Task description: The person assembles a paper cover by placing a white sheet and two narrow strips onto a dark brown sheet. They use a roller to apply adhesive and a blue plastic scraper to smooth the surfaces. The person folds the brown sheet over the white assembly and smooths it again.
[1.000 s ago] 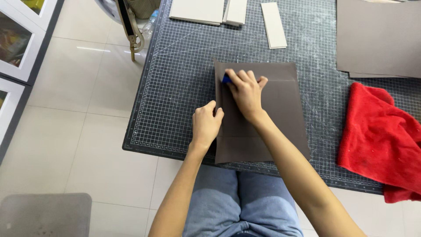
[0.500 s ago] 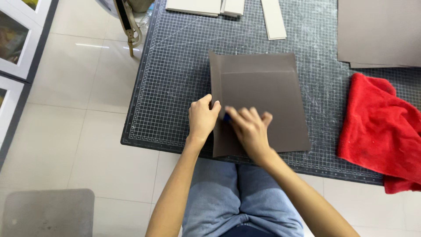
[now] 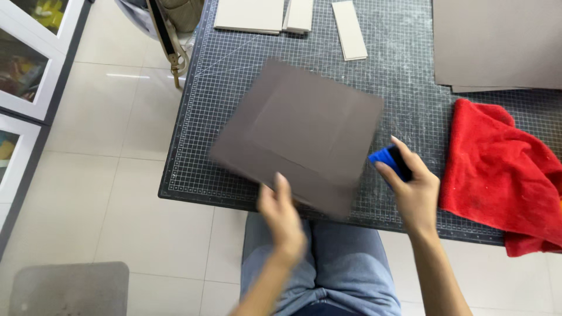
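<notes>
The left hand [image 3: 281, 213] pinches one brown sheet [image 3: 298, 134], blurred and tilted over the gridded tabletop [image 3: 410, 111]. Three pale boards [image 3: 249, 14] lie beyond. The right hand [image 3: 413, 190] is clamped on one blue scraper [image 3: 387, 159], beside one red cloth [image 3: 503, 169].

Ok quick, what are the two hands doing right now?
Left hand: closed on the near edge of the blurred brown sheet.
Right hand: closed around a small blue tool, beside the sheet.

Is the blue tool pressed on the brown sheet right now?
No. The right hand holds the blue tool off to the side of the brown sheet, over the cutting mat.
</notes>
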